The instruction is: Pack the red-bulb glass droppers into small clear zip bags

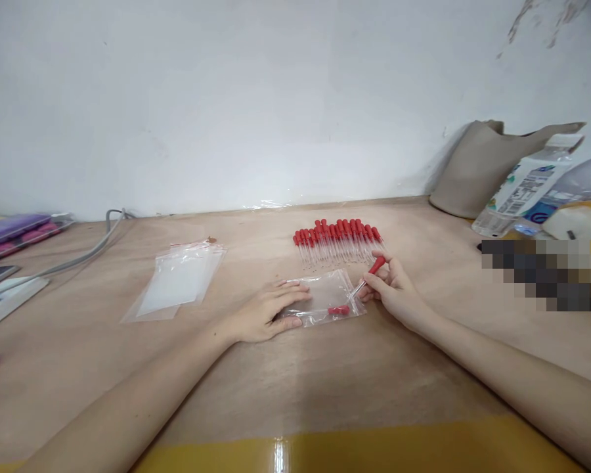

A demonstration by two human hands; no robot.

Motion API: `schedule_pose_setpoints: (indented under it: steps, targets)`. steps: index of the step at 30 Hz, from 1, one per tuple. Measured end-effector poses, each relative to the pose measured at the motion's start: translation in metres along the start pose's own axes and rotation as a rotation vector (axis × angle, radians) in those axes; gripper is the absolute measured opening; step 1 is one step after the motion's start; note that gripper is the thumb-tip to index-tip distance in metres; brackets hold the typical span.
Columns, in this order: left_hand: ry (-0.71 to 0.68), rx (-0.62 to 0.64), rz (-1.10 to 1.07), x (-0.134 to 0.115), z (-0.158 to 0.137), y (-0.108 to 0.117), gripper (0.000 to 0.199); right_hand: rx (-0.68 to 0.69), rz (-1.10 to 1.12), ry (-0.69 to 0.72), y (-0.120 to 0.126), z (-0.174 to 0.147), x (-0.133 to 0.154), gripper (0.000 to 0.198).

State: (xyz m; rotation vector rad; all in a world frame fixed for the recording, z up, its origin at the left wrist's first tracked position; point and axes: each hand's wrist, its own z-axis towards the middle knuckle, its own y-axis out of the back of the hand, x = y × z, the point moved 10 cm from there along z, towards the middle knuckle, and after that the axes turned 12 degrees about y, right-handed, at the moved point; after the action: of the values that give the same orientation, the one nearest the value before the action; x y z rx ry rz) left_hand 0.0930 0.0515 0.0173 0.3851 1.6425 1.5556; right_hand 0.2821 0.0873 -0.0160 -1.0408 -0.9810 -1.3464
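Observation:
A clear zip bag point(320, 289) lies flat on the table, its opening towards the right. One dropper with a red bulb point(338, 309) is inside it, near the front edge. My left hand point(270, 309) rests open on the bag's left part, fingers spread. My right hand point(391, 289) is closed on another dropper point(375, 265), held tilted with its red bulb up and its clear tube at the bag's right end. Whether the tube's tip is within the opening is hard to make out. Behind the bag, several red-bulbed droppers point(337, 240) lie in a row.
A stack of clear zip bags point(177, 279) lies to the left. Farther left are a grey cable point(93, 253), a power strip point(12, 299) and purple and pink packages point(20, 233). At the right stand a grey-beige container point(477, 171) and plastic bottles point(526, 184). A wall closes off the back.

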Motion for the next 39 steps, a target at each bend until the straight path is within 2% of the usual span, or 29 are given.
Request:
schedule_pose_setpoints:
  steps: [4, 8, 12, 15, 17, 21, 27, 31, 36, 39]
  targets:
    - [0.011, 0.004, 0.011, 0.000, 0.000, 0.000, 0.042, -0.034, 0.052, -0.012, 0.006, 0.001, -0.002, 0.058]
    - [0.013, -0.001, 0.001, 0.003, -0.001, -0.001, 0.045, -0.009, 0.132, -0.089, 0.011, 0.006, -0.011, 0.032]
    - [0.011, 0.002, 0.002, 0.004, -0.001, -0.003, 0.048, 0.233, -0.083, -0.114, 0.008, 0.007, -0.013, 0.028]
    - [0.020, 0.003, 0.009, 0.004, -0.001, -0.003, 0.049, 0.423, -0.236, -0.027, 0.000, 0.006, -0.007, 0.031]
    - [0.022, 0.000, 0.012, 0.004, 0.000, -0.002, 0.049, 0.474, -0.293, 0.044, -0.005, 0.006, -0.001, 0.031]
    - [0.007, -0.008, 0.013, 0.003, 0.000, -0.002, 0.050, 0.427, -0.326, 0.081, -0.012, 0.006, 0.003, 0.030]
    - [0.000, -0.002, 0.008, 0.003, 0.001, -0.003, 0.049, 0.401, -0.134, 0.088, -0.031, 0.004, 0.006, 0.035]
    - [0.003, 0.001, 0.010, 0.001, 0.000, -0.002, 0.049, 0.408, -0.143, 0.119, -0.030, 0.007, 0.008, 0.039]
    - [0.003, -0.007, 0.018, 0.001, 0.002, -0.001, 0.048, 0.434, -0.191, 0.060, -0.027, 0.008, -0.001, 0.041]
    - [-0.004, -0.011, 0.016, 0.001, 0.002, -0.002, 0.049, 0.455, -0.156, 0.038, -0.034, 0.003, -0.006, 0.038]
